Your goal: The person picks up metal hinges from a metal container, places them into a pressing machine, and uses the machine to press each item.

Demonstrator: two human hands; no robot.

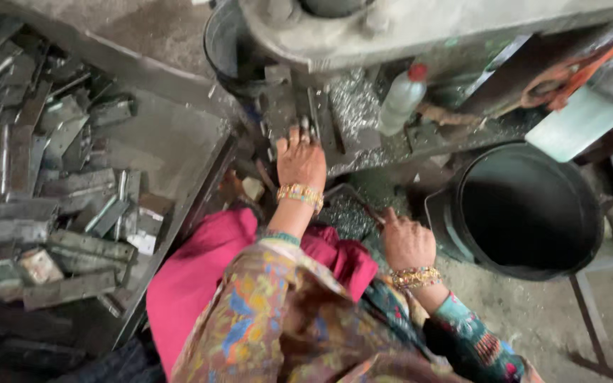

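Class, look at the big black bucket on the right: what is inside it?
The black bucket shows only a dark inner wall and deep shadow; no contents can be made out, and its bottom is too dark to see. The right hand rests beside it, not inside.

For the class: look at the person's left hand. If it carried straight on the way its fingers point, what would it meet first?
The left hand points up toward the grey machine. Its fingertips already seem to be at the dark metal tooling block under the machine head, so that comes first, though depth is hard to judge.
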